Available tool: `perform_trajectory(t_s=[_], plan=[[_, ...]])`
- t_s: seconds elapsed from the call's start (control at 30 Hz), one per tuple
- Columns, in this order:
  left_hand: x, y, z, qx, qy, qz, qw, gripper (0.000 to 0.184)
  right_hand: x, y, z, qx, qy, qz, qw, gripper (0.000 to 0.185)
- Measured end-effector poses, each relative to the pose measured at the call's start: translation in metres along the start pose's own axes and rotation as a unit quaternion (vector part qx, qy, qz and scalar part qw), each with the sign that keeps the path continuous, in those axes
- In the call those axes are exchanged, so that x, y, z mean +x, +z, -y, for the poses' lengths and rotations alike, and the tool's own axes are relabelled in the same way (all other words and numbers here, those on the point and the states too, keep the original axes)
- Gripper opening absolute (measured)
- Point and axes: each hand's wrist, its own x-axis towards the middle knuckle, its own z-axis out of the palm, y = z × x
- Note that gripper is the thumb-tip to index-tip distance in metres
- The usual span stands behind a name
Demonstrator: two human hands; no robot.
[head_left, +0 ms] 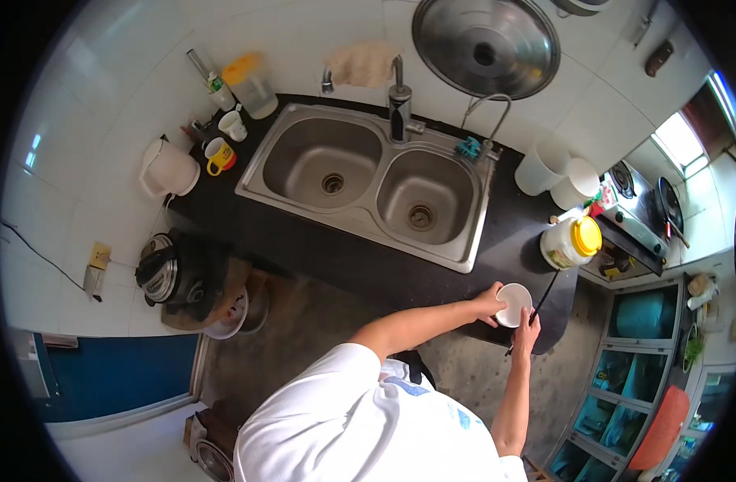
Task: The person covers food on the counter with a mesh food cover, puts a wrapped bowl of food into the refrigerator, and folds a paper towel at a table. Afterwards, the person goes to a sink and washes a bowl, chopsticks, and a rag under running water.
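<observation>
My left hand [488, 304] is closed on the rim of a small white bowl [513, 306], with the thumb at its inner edge. The bowl is tilted so that its white inside faces me, over the front right of the dark counter. At the bowl's lower right side, my right hand [526, 332] is closed around dark, thin chopsticks [546, 292]. They stick out above and below the fist; whether one or two is hard to tell. The fingers of this hand also seem to touch the bowl. Beyond the bowl stands a jar with a yellow lid [571, 242].
A double steel sink [360, 210] with a tap [399, 112] is set in the counter [304, 249]. White containers [540, 169] stand right of it. Mugs [220, 156], a kettle [171, 167] and a cooker [171, 273] are left. A glass-fronted cabinet [635, 347] stands right.
</observation>
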Motion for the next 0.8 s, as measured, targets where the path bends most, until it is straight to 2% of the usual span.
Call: perform_trajectory(t_s=[0.1,0.17,0.27,0.33,0.4,0.47,0.5,0.57,0.67,0.73,0.8], plan=[[-0.030,-0.028,-0.017,-0.035,0.043,0.017,0.998,0.052,-0.019,0.030,0.034,-0.020,-0.040,-0.004,0.999,0.033],[-0.060,-0.058,-0.031,-0.087,0.062,0.028,0.994,0.050,-0.026,0.061,0.044,0.008,-0.061,0.029,0.998,0.032],[-0.104,-0.117,-0.054,-0.083,0.107,-0.012,0.991,0.048,-0.047,0.123,0.075,0.034,-0.067,0.108,0.991,0.031],[-0.136,-0.161,-0.063,-0.027,0.147,-0.081,0.985,0.047,-0.064,0.174,0.101,0.042,-0.068,0.163,0.983,0.031],[-0.162,-0.211,-0.072,0.011,0.165,-0.135,0.977,0.044,-0.081,0.233,0.114,0.048,-0.142,0.176,0.973,0.029],[-0.189,-0.266,-0.077,-0.024,0.143,-0.179,0.973,0.042,-0.092,0.283,0.126,-0.086,-0.158,0.213,0.960,0.032],[-0.202,-0.291,-0.077,-0.070,0.119,-0.199,0.970,0.041,-0.096,0.306,0.132,-0.105,-0.190,0.213,0.953,0.032],[-0.228,-0.341,-0.076,-0.101,0.129,-0.239,0.957,0.036,-0.092,0.352,0.142,-0.149,-0.253,0.213,0.932,0.033],[-0.256,-0.395,-0.087,-0.060,0.102,-0.276,0.954,0.036,-0.057,0.383,0.148,-0.216,-0.244,0.133,0.936,0.029],[-0.266,-0.414,-0.104,-0.100,0.090,-0.279,0.951,0.037,-0.011,0.392,0.133,-0.053,-0.226,0.063,0.971,0.026],[-0.268,-0.429,-0.115,-0.127,0.088,-0.281,0.947,0.038,0.019,0.395,0.161,0.001,-0.163,0.033,0.986,0.027]])
